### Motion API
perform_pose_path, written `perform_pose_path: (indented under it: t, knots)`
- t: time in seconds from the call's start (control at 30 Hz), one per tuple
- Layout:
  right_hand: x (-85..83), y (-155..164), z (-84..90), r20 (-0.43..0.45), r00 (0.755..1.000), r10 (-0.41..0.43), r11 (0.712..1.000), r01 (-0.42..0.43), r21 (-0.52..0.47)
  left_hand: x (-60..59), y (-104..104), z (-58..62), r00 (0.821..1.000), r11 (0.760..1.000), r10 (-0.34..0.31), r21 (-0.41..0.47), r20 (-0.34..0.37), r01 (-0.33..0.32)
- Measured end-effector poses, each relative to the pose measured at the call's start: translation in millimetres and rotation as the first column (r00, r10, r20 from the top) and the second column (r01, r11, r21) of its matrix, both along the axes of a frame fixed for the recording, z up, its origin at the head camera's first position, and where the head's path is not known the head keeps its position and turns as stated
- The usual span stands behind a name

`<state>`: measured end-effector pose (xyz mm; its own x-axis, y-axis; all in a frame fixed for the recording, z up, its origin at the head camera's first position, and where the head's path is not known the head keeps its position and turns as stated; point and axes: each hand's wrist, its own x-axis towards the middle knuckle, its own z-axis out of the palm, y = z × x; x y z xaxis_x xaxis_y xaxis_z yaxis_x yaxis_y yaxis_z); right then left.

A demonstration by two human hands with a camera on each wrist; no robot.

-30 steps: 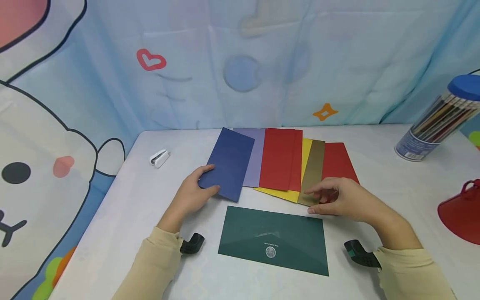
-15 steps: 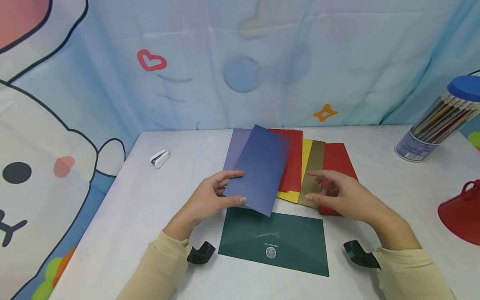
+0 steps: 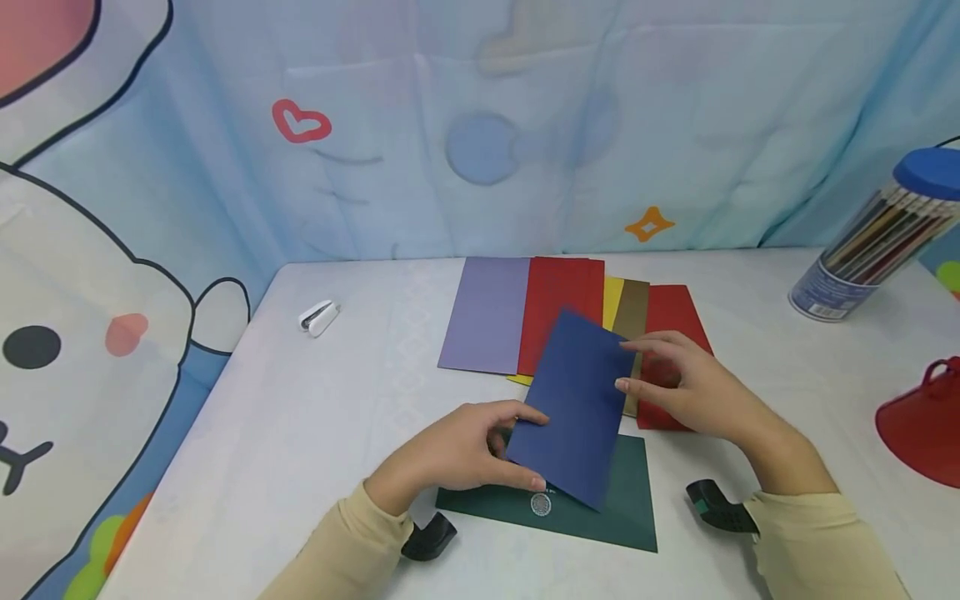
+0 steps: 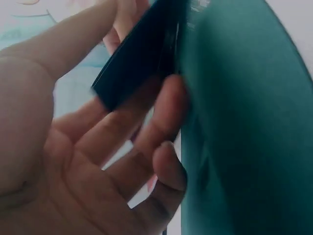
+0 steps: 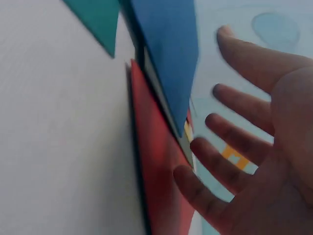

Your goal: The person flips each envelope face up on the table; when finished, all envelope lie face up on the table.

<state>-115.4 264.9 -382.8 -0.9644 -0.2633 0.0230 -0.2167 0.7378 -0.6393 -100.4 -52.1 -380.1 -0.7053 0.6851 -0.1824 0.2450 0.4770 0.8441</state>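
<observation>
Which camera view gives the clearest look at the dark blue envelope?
The head view: the dark blue envelope shows whole, pinched by the left hand above the green envelope, the right hand at its edge. The left wrist view shows only a blurred dark edge; the right wrist view shows one blue corner.

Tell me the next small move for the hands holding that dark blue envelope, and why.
Probably lower the dark blue envelope flat onto the green envelope. The left hand pinches its near corner, it hangs tilted just above the green one, and the right hand steadies its far edge.
</observation>
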Motion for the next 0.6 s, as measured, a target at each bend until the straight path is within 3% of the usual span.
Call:
perform_pose_path:
  t: [0.23,0.6]
  knots:
    - [-3.8,1.0,-13.9,-0.009,1.000,0.011,0.998,-0.010,0.068,3.1,2.4,-1.6,0.983,0.984,-0.093,-0.164,-0.156,0.067]
    - [-5.6,-2.3,-22.9,-0.014,1.000,-0.016,0.989,0.018,0.146,3.7,7.7,-7.2,0.959,0.959,-0.104,-0.281,-0.263,0.027]
